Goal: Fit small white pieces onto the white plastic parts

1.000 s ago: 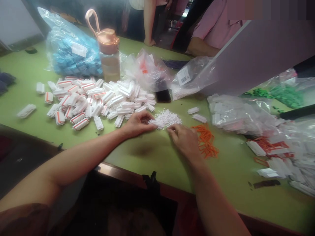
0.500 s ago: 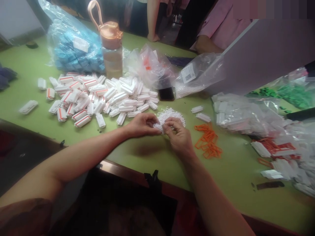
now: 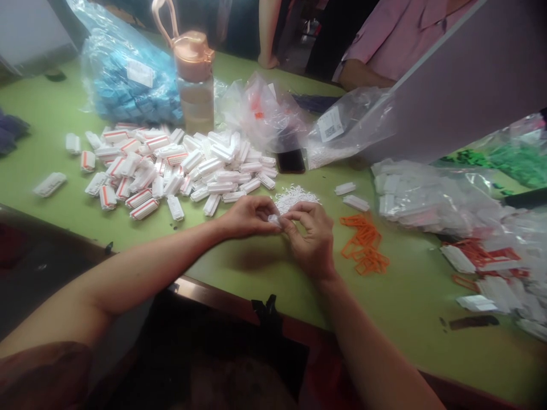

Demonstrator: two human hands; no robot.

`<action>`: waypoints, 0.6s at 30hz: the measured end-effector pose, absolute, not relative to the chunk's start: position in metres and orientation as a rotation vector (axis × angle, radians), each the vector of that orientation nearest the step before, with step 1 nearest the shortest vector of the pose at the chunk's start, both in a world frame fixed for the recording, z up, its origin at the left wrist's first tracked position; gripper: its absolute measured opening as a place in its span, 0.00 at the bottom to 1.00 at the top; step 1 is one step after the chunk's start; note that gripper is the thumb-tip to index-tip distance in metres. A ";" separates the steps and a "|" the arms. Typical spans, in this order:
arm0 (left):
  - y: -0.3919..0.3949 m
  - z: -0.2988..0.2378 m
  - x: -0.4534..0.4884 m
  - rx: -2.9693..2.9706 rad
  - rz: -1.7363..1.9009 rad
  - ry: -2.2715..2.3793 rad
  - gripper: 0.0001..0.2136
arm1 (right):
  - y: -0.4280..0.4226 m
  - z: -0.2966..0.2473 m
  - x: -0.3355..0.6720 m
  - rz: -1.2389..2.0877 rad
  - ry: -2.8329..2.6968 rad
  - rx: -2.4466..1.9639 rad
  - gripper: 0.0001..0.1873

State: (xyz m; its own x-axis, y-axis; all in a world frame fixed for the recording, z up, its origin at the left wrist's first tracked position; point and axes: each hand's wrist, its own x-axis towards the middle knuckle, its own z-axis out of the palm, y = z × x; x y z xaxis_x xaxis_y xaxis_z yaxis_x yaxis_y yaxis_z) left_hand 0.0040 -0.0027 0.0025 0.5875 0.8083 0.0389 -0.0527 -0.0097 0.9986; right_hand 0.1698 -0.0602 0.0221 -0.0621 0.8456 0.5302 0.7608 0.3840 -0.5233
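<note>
My left hand [image 3: 251, 217] is closed on a small white plastic piece [image 3: 274, 218], mostly hidden by the fingers. Against its right end my right hand [image 3: 311, 232] has thumb and forefinger pinched together; whether a tiny part sits between them I cannot make out. Just beyond the fingertips lies a heap of tiny white parts [image 3: 294, 196]. Orange rectangular frames [image 3: 364, 245] lie to the right of my right hand. A big pile of white plastic blocks [image 3: 171, 165], some with an orange stripe, spreads to the left.
Behind the pile stand a bottle with a pinkish lid [image 3: 194, 80] and a bag of blue pieces [image 3: 132, 85]. A phone [image 3: 291, 161] lies near clear bags [image 3: 342, 128]. Bagged white parts [image 3: 427, 193] are at right, beside a slanted panel [image 3: 461, 85]. Two people are across the table.
My right hand has drawn its fingertips together at the white piece, its fingers more bunched than before. My left hand stays put. The view has shifted slightly.
</note>
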 end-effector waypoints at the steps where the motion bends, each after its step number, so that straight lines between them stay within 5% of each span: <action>1: -0.003 0.002 0.004 1.411 0.776 0.693 0.15 | -0.061 0.023 0.169 0.108 -1.844 -1.398 0.09; 10: 0.000 0.002 0.001 1.273 0.801 0.658 0.20 | -0.068 0.028 0.180 0.264 -1.770 -1.288 0.15; 18: -0.001 0.003 0.002 1.232 0.802 0.638 0.19 | -0.070 0.030 0.184 -0.064 -2.017 -1.288 0.15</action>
State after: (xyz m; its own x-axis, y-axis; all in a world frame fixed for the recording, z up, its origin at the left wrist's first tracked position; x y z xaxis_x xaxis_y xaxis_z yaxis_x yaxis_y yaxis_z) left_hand 0.0021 -0.0009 0.0028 0.5778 0.8162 -0.0009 -0.1845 0.1317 0.9740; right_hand 0.1838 -0.0698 0.0305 -0.2319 0.7675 0.5977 0.8040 0.4971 -0.3263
